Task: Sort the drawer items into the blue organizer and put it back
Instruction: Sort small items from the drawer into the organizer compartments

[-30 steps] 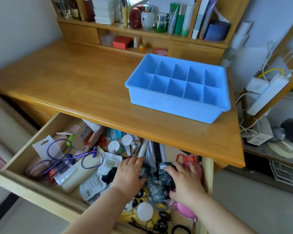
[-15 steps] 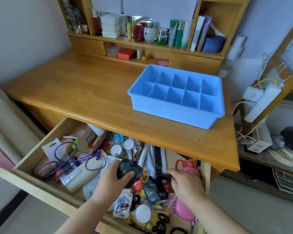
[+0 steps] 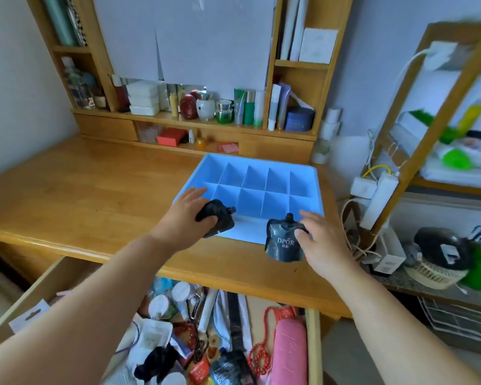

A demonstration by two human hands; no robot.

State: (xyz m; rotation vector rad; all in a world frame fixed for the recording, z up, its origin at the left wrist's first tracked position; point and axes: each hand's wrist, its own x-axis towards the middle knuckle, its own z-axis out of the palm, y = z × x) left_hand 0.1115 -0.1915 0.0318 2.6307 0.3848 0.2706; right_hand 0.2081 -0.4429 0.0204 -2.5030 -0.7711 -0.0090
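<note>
The blue organizer (image 3: 311,173), a tray split into several empty compartments, stands on the wooden desk (image 3: 81,190). My left hand (image 3: 184,218) grips a small black spouted pouch (image 3: 218,219) over the organizer's near left corner. My right hand (image 3: 322,240) holds a second black pouch (image 3: 282,243) marked DPOR, raised in front of the organizer's near wall. Below the desk edge the open drawer (image 3: 313,343) is full of mixed items: sachets, a pink case (image 3: 288,354), a red bead string (image 3: 261,354), tubes and another dark pouch (image 3: 228,368).
A hutch shelf (image 3: 195,120) with bottles, jars and boxes runs along the back of the desk. At right stands a wooden rack (image 3: 417,129) with a power strip (image 3: 378,198), cables and a small fan. Bare desk surface lies left of the organizer.
Both hands have risen out of the drawer to the organizer, each carrying a black pouch. My view has tilted upward.
</note>
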